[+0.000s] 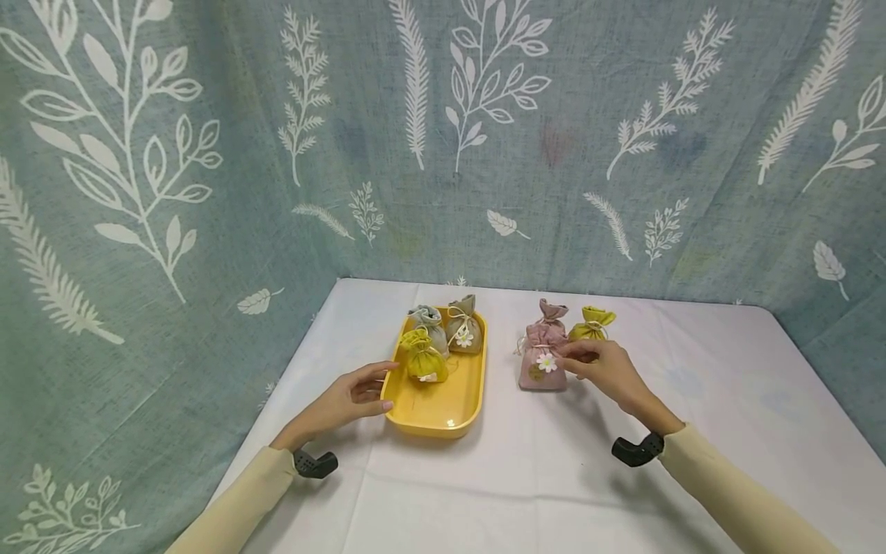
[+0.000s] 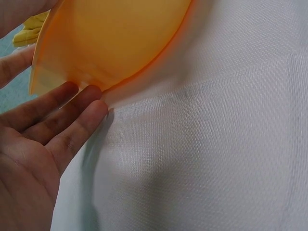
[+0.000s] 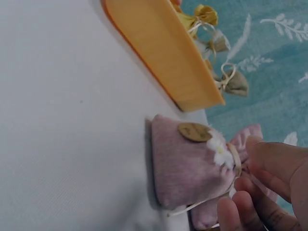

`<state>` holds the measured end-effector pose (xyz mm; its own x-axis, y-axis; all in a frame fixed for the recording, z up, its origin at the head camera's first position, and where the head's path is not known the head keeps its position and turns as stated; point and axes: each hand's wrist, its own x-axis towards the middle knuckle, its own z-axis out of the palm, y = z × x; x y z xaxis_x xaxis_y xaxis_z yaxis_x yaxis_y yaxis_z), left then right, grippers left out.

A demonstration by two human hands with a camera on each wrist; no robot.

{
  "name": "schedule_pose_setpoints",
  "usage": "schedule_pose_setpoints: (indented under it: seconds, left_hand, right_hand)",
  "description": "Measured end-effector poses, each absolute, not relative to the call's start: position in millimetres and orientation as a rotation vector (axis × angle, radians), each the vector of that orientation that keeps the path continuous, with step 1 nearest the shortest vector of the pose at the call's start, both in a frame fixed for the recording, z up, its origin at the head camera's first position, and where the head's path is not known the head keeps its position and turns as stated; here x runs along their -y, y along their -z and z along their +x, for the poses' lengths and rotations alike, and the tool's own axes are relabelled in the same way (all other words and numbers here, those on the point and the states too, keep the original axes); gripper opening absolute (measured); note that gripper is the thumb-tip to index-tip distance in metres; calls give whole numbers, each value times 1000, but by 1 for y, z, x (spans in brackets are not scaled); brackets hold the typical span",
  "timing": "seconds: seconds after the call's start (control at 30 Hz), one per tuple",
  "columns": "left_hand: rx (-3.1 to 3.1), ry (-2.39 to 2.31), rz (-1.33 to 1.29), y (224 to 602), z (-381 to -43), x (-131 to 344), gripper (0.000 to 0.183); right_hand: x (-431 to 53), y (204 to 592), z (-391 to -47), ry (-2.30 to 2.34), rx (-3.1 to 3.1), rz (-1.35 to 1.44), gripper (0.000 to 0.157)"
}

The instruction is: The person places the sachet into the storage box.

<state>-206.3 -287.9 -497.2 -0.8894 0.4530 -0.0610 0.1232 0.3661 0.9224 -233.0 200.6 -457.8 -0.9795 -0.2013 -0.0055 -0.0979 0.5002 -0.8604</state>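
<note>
My right hand (image 1: 605,373) pinches the tied neck of a pink drawstring pouch (image 3: 187,163), thumb on one side and fingertips on the other. This pouch has a white flower and a small brown oval tag, and it stands upright on the table. At the left, my left hand (image 1: 346,400) rests its fairly straight fingers against the outer wall of a yellow tray (image 1: 432,408). In the left wrist view several fingertips (image 2: 91,98) touch that wall. Inside the tray sit a yellow-green pouch (image 1: 425,362), a grey pouch (image 1: 432,327) and an olive-brown pouch (image 1: 465,327).
Behind the pinched pouch stand a mauve pouch (image 1: 552,309) and a yellow-green pouch (image 1: 588,327), partly hidden. A white cloth covers the table (image 1: 498,492). A blue-green leaf-patterned curtain (image 1: 443,154) hangs along the back and sides.
</note>
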Motion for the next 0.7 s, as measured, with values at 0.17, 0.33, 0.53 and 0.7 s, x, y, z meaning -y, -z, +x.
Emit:
schedule_pose_setpoints:
  seconds: [0.17,0.33,0.53,0.7]
  left_hand:
    - [-2331,-1527,505,498,-207,288,71]
    - [-2325,-1531,508,496,-206,288,72]
    - [-2327,-1521,512,496,-206,289,71]
    - [-2331,-1519,505,497,-206,289,72]
  right_hand:
    - [-204,466,-234,1474,-2671,-233,31]
    - [-205,475,-237,1478,-2695,-214,37]
    - [-199,485,-242,1527,-2622,-205,49]
    - [-194,489,-248,1525,-2600,-233,57]
